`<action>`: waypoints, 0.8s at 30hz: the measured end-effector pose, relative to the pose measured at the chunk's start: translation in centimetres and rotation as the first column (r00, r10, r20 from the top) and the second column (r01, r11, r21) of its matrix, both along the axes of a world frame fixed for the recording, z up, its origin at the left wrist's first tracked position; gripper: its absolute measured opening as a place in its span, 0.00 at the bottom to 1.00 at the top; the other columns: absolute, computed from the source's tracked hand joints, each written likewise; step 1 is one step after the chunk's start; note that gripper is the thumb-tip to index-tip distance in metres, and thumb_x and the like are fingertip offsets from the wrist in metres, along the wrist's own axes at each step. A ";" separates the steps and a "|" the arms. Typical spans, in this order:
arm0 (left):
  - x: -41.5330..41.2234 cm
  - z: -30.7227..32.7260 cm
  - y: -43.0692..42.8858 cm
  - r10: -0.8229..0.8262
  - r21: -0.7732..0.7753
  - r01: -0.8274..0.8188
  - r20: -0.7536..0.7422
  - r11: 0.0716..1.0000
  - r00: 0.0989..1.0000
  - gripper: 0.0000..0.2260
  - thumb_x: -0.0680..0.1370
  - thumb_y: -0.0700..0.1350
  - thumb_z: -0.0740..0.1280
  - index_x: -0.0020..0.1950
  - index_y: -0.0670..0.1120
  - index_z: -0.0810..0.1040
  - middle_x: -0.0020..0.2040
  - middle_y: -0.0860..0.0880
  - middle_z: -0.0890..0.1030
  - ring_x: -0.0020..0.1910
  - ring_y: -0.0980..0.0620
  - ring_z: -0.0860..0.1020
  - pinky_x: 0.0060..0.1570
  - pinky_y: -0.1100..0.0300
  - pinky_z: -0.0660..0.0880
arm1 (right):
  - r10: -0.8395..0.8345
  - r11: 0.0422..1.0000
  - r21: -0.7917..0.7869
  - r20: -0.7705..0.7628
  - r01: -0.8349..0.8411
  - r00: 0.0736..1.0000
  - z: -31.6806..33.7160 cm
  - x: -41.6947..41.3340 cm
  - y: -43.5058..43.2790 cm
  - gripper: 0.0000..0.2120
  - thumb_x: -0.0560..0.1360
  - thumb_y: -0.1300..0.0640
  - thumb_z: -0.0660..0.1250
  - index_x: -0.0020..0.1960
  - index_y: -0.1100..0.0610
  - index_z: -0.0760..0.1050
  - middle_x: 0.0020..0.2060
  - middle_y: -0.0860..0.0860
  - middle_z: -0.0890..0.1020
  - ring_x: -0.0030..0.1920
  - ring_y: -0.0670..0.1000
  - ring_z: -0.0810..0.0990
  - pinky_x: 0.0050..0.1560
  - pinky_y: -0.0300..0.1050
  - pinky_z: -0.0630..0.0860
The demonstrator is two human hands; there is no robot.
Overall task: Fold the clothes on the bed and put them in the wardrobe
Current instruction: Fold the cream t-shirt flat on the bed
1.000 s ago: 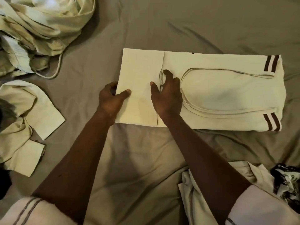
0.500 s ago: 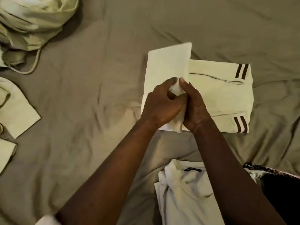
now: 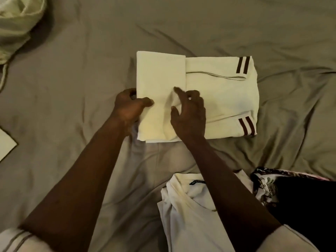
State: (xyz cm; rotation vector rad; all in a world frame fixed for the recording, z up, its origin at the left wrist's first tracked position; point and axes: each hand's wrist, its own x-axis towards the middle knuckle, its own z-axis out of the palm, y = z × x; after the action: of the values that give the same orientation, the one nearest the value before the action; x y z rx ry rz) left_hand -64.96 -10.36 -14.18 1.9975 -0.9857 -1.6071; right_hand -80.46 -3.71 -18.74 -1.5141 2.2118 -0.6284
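The folded shirt [image 3: 221, 99] lies on the bed [image 3: 87, 73]. The left hand [image 3: 128, 110] pinches the shirt's left edge. The right hand [image 3: 190, 115] rests loose on top of the shirt, holding nothing.

This is a bedroom in a home. A bed [image 3: 87, 99] fills the whole view, covered by a grey-brown sheet [image 3: 236, 30] that is soft and creased, with wrinkles around whatever presses into it. Clothes lie about on it. A striped shirt [image 3: 223, 95] is folded flat in the middle and a crumpled pale pile [image 3: 18, 24] sits at the far left corner. A plain shirt [image 3: 185, 215] with a label in its collar lies at the near edge, with a dark patterned cloth [image 3: 265, 188] just beside it. A flat cream piece [image 3: 5, 144] shows at the left edge. The light is dim, yellowish and indoor.
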 end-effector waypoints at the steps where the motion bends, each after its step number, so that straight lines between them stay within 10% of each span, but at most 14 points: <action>1: -0.3 0.8 0.0 -0.003 -0.004 0.003 -0.058 1.000 0.998 0.21 0.72 0.36 0.77 0.64 0.45 0.81 0.58 0.47 0.85 0.52 0.48 0.85 0.50 0.52 0.83 | 0.008 1.000 0.004 0.138 -0.008 0.990 -0.2 -0.1 -0.2 0.25 0.78 0.54 0.69 0.74 0.49 0.74 0.60 0.52 0.74 0.62 0.55 0.75 0.63 0.54 0.75; 3: -1.9 3.3 0.3 -0.037 -0.038 0.032 -0.142 0.999 0.989 0.20 0.73 0.33 0.74 0.64 0.46 0.81 0.56 0.47 0.86 0.52 0.46 0.85 0.48 0.50 0.84 | -0.050 0.998 0.050 0.445 0.030 0.894 0.7 -0.8 -0.2 0.18 0.81 0.50 0.67 0.70 0.50 0.78 0.60 0.50 0.79 0.61 0.51 0.78 0.65 0.52 0.76; 6: -6.1 6.6 1.5 -0.124 -0.160 0.107 -0.105 0.981 0.987 0.25 0.70 0.38 0.73 0.66 0.50 0.78 0.54 0.49 0.85 0.51 0.47 0.85 0.44 0.49 0.84 | -0.243 0.970 0.220 0.833 0.104 0.497 2.3 -3.5 -0.1 0.20 0.85 0.44 0.60 0.66 0.54 0.81 0.59 0.52 0.85 0.61 0.51 0.83 0.66 0.51 0.77; 10: -13.9 8.3 4.1 -0.273 -0.311 0.290 0.098 0.905 0.957 0.30 0.70 0.47 0.74 0.72 0.53 0.73 0.53 0.55 0.84 0.52 0.51 0.83 0.51 0.57 0.79 | -0.365 0.922 0.340 0.922 0.187 0.125 3.3 -9.3 1.5 0.30 0.81 0.33 0.57 0.70 0.54 0.78 0.63 0.55 0.83 0.65 0.58 0.81 0.73 0.62 0.71; 15: -23.0 4.4 5.7 -0.388 -0.199 0.413 0.150 0.889 0.909 0.35 0.74 0.45 0.70 0.80 0.50 0.62 0.67 0.45 0.80 0.66 0.41 0.77 0.66 0.49 0.74 | -0.422 0.814 0.301 0.894 0.497 0.150 3.4 -15.3 4.8 0.18 0.84 0.48 0.61 0.62 0.58 0.82 0.54 0.56 0.87 0.58 0.57 0.84 0.63 0.56 0.79; 17: -24.6 2.4 5.4 -0.457 -0.120 0.461 0.061 0.879 0.887 0.36 0.72 0.49 0.70 0.80 0.51 0.65 0.67 0.46 0.81 0.66 0.43 0.78 0.68 0.49 0.73 | -0.524 0.730 0.206 0.781 0.651 0.341 3.5 -15.9 5.5 0.13 0.81 0.55 0.64 0.59 0.58 0.84 0.48 0.50 0.87 0.51 0.47 0.85 0.56 0.45 0.81; 19: -25.2 1.0 5.3 -0.494 -0.132 0.489 -0.010 0.862 0.869 0.31 0.69 0.49 0.67 0.73 0.51 0.74 0.60 0.47 0.84 0.60 0.45 0.82 0.65 0.49 0.77 | -0.652 0.680 0.132 0.558 0.721 0.513 3.1 -16.6 6.3 0.16 0.76 0.50 0.65 0.59 0.53 0.83 0.49 0.47 0.86 0.51 0.45 0.84 0.57 0.49 0.81; 24: -20.8 1.0 8.1 -0.619 -0.396 0.714 0.358 0.577 0.699 0.21 0.71 0.45 0.67 0.65 0.53 0.79 0.58 0.51 0.80 0.59 0.48 0.78 0.60 0.50 0.76 | -0.663 0.747 0.347 0.450 0.567 0.598 2.8 -17.3 7.2 0.22 0.70 0.40 0.75 0.59 0.49 0.77 0.52 0.47 0.85 0.53 0.50 0.84 0.58 0.54 0.81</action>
State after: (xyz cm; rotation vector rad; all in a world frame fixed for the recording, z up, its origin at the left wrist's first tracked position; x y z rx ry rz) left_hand -85.79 -2.29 -13.16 1.4604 -2.1958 -1.2436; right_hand -97.77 3.51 -15.99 -0.3289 2.1906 -0.9103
